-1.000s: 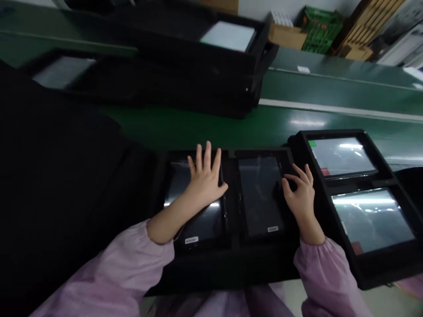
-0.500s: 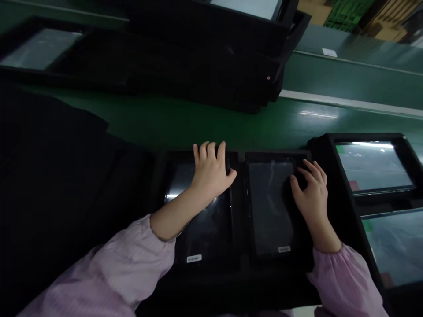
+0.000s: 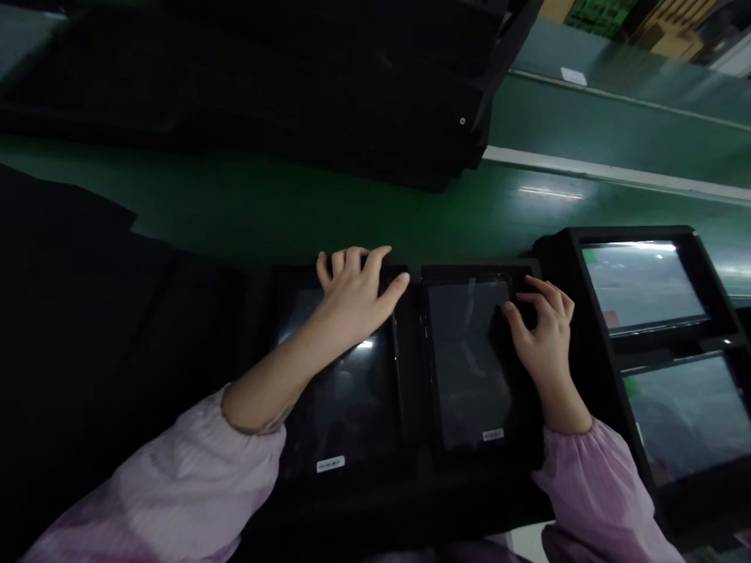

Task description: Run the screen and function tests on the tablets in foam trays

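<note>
A black foam tray (image 3: 411,500) in front of me holds two dark display panels side by side. My left hand (image 3: 352,301) lies on the left panel (image 3: 346,407), its fingers curled over the panel's far edge and the thumb stretched toward the divider. My right hand (image 3: 545,344) sits at the far right corner of the right panel (image 3: 466,360), thumb on the glass and bent fingers hooked at the panel's edge. Each panel carries a small white label near its close end. Pale purple sleeves cover both forearms.
Another black tray (image 3: 592,313) to the right holds two panels with light reflective film (image 3: 642,285). A stack of black trays (image 3: 352,102) stands at the back on the green belt (image 3: 293,211). Black foam (image 3: 88,328) fills the left side. Cardboard boxes (image 3: 645,23) sit far right.
My left hand went from lying flat with spread fingers to curling its fingers over the left panel's far edge. My right hand stayed at the right panel's corner. The view tilted downward.
</note>
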The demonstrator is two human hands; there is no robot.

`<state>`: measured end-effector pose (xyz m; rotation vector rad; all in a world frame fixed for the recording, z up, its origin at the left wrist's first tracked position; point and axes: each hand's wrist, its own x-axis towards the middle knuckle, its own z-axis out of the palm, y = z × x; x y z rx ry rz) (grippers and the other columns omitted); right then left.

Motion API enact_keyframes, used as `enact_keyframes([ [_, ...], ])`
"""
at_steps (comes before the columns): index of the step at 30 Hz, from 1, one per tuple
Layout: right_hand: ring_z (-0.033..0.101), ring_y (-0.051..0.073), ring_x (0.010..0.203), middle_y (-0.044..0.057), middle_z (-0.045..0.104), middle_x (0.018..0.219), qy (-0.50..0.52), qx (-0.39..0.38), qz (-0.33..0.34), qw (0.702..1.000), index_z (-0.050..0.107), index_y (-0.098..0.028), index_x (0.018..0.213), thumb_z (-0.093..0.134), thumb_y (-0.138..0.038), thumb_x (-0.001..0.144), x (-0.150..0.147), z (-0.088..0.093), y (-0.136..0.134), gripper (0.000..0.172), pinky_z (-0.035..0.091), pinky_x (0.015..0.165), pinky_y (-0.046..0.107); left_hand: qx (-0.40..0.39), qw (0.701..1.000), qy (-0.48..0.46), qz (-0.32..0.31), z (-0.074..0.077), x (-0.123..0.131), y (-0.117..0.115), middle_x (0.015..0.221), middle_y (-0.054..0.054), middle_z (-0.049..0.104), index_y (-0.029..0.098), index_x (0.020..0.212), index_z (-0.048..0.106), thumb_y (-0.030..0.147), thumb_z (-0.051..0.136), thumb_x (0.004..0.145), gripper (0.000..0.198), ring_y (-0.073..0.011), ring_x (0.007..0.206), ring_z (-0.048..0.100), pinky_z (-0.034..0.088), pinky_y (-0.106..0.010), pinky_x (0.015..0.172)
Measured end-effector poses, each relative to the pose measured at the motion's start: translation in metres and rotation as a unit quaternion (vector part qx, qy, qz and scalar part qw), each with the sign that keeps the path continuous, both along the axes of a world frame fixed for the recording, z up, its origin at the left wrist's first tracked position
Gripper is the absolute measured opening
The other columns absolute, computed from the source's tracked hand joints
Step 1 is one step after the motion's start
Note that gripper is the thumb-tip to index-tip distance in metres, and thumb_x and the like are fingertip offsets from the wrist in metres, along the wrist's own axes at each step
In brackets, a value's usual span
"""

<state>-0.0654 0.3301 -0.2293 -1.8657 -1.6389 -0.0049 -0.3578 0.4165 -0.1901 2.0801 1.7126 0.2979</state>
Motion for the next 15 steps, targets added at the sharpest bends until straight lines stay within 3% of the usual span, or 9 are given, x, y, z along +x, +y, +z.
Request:
enact_keyframes([
  [4, 0.053, 0.036, 0.135, 0.015, 0.069, 0.136, 0.01, -0.003, 0.0, 1.0, 0.071, -0.023, 0.099, 0.062, -0.045, 0.097, 0.0, -0.005, 0.003, 0.024, 0.042, 0.118, 0.065, -0.029, 0.996, -0.08, 0.018, 0.003, -0.014, 0.015, 0.141, -0.011, 0.068, 0.024, 0.136, 0.066, 0.049, 0.037, 0.101, 0.051, -0.034, 0.145, 0.05, 0.014, -0.067, 0.13],
  [8, 0.053, 0.035, 0.138, 0.015, 0.072, 0.131, 0.005, 0.001, 0.006, 1.0, 0.076, -0.021, 0.1, 0.057, -0.039, 0.1, -0.002, -0.003, 0.003, 0.026, 0.044, 0.12, 0.063, -0.017, 0.978, -0.196, 0.068, 0.012, -0.031, 0.015, 0.142, -0.012, 0.07, 0.019, 0.131, 0.068, 0.046, 0.041, 0.098, 0.05, -0.0305, 0.142, 0.057, 0.032, -0.053, 0.129],
  [12, 0.061, 0.033, 0.134, 0.015, 0.075, 0.127, -0.004, -0.003, 0.012, 1.0, 0.077, -0.021, 0.088, 0.051, -0.039, 0.103, -0.003, 0.007, -0.026, 0.035, 0.051, 0.117, 0.058, 0.0, 0.961, -0.24, 0.139, 0.025, -0.066, -0.021, 0.148, -0.016, 0.066, 0.012, 0.133, 0.065, 0.046, 0.039, 0.102, 0.053, -0.0309, 0.144, 0.057, 0.038, -0.048, 0.127],
  [15, 0.063, 0.035, 0.13, 0.017, 0.074, 0.132, -0.002, -0.005, -0.012, 1.0, 0.074, -0.022, 0.075, 0.052, -0.043, 0.104, -0.003, 0.009, -0.066, 0.042, 0.053, 0.112, 0.057, 0.006, 0.958, -0.162, 0.235, 0.016, -0.102, -0.071, 0.153, -0.009, 0.062, 0.024, 0.137, 0.066, 0.049, 0.049, 0.1, 0.048, -0.0334, 0.15, 0.051, 0.035, -0.05, 0.13],
])
